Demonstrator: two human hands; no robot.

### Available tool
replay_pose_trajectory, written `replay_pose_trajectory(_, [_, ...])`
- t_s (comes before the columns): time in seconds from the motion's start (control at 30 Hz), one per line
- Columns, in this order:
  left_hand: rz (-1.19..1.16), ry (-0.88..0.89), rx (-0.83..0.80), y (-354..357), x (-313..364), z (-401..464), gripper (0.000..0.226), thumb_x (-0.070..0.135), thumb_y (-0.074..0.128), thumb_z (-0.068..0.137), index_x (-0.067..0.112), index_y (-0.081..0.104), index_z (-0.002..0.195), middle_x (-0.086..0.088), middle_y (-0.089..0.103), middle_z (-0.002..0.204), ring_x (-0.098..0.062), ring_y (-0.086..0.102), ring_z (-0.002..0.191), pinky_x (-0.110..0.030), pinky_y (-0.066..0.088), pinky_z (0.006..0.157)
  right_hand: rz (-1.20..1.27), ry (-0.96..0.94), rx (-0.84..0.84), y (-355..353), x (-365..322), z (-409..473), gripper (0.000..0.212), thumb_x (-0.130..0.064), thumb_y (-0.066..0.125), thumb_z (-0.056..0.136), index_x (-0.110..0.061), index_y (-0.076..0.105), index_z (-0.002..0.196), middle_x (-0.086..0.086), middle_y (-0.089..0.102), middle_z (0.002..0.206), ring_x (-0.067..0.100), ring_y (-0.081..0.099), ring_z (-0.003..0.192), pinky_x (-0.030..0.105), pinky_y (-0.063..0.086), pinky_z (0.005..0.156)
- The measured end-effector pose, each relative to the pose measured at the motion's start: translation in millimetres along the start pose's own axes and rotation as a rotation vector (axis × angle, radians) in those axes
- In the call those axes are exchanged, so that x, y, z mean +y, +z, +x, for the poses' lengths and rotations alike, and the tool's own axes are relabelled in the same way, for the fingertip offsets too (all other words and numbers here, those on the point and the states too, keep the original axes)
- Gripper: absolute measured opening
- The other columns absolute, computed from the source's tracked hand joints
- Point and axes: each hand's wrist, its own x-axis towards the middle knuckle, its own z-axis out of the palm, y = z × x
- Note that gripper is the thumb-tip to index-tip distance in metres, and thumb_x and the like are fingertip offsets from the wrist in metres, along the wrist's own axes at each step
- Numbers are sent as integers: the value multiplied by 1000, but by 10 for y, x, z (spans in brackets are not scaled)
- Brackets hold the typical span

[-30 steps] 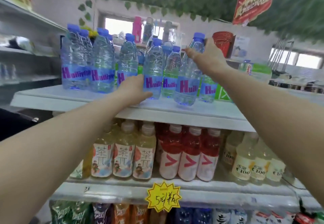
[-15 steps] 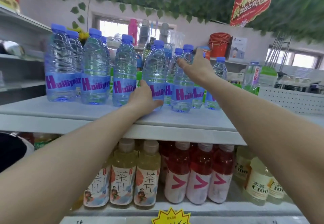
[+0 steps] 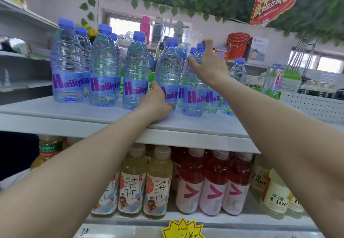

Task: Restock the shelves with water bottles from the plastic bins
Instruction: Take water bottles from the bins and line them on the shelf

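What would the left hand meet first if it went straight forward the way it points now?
Probably nothing new: the left hand already grips the low part of a water bottle; right behind stand more bottles, though depth is unclear.

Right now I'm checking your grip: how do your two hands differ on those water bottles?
The left hand wraps low around the labelled base of one water bottle; the right hand reaches higher, fingers at the neck and cap of its neighbour. Left bottle stands nearer the shelf edge. Both bottles stand upright, blue-capped.
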Motion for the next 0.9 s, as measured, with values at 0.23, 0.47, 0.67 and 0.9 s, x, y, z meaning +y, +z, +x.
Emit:
replay_pose_trajectory(0.23, [33, 24, 57, 12, -6, -2, 108, 41, 72, 83, 0, -1, 151, -18, 45, 138, -37, 48, 123, -45, 41, 100, -1, -28, -17, 2, 68, -58, 67, -53, 47, 97, -23, 17, 149, 13, 61, 117, 30, 57, 89, 36, 38, 71])
replay_pose_trajectory(0.47, [158, 142, 253, -40, 81, -147, 94, 31, 65, 91, 6, 0, 153, -15, 13, 158, -37, 35, 136, -44, 35, 106, -278, -177, -84, -363, 272, -402, 56, -48, 40, 101, -18, 27, 147, 17, 51, 132, 40, 58, 106, 40, 38, 73])
replay_pose_trajectory(0.67, [203, 193, 350, -13, 303, -473, 74, 24, 66, 89, 2, 24, 146, -17, 29, 149, -37, 32, 134, -47, 35, 107, -473, -260, -146, -824, 677, -993, 48, -41, 43, 101, -15, 37, 141, 15, 49, 135, 37, 56, 112, 39, 41, 72])
replay_pose_trajectory(0.9, [147, 393, 289, 525, 1076, -1178, 64, 25, 64, 89, 2, 37, 142, -19, 38, 142, -37, 37, 130, -44, 33, 109, -546, -201, -192, -1508, 1292, -1854, 49, -43, 43, 101, -15, 39, 142, 15, 52, 128, 37, 53, 115, 45, 48, 82])
